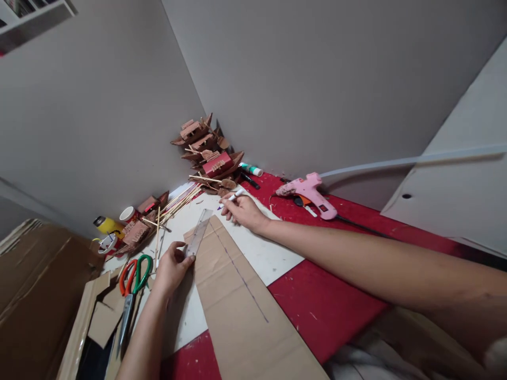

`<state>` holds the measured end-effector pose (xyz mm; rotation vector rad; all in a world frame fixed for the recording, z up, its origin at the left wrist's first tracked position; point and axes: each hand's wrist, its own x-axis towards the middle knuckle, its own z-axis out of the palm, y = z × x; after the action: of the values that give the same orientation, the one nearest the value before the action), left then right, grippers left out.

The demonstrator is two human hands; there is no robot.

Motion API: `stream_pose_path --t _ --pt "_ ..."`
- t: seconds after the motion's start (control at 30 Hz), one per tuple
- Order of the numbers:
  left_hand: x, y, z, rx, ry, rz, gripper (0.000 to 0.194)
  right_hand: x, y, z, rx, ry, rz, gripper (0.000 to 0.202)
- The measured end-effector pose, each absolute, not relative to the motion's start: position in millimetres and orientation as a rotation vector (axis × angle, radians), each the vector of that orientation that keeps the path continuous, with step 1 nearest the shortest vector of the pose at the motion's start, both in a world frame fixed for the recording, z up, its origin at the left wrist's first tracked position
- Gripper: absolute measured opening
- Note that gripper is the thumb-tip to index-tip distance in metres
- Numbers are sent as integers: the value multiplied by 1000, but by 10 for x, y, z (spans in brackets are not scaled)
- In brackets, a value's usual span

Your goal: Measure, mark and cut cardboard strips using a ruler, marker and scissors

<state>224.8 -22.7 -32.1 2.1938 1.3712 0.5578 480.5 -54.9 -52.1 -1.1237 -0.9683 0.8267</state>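
A long strip of brown cardboard (241,301) lies on the table, with a thin purple line drawn along it. My left hand (171,268) presses the near end of a clear plastic ruler (199,231) that lies along the cardboard's far left edge. My right hand (242,210) rests at the cardboard's far end and grips a white marker pen (236,195), its tip pointing left near the ruler's far end.
A white board (273,256) lies under the cardboard on a red table (332,306). A pink glue gun (309,193) sits right, cardboard boat models (206,153) and sticks in the corner. Scissors (132,287), tape rolls and cardboard scraps lie left.
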Motion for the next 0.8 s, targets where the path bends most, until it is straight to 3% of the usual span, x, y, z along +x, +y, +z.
stream_pose_path --t 0.17,0.37,0.6,0.8 --pt "2096 -431 -270 1849 1355 795 20 4810 -562 -548 -1115 -1023 780 15" --pt "2015 -915 -256 1419 1393 1186 38 4800 -586 -603 -1140 -1108 773 21" --pt "2361 -1553 -395 1145 1402 1191 37 4803 -581 -645 -1230 -1252 683 19" --pt "2570 -1607 -457 1142 1435 1192 36 4826 -537 -672 -1289 -1324 616 20"
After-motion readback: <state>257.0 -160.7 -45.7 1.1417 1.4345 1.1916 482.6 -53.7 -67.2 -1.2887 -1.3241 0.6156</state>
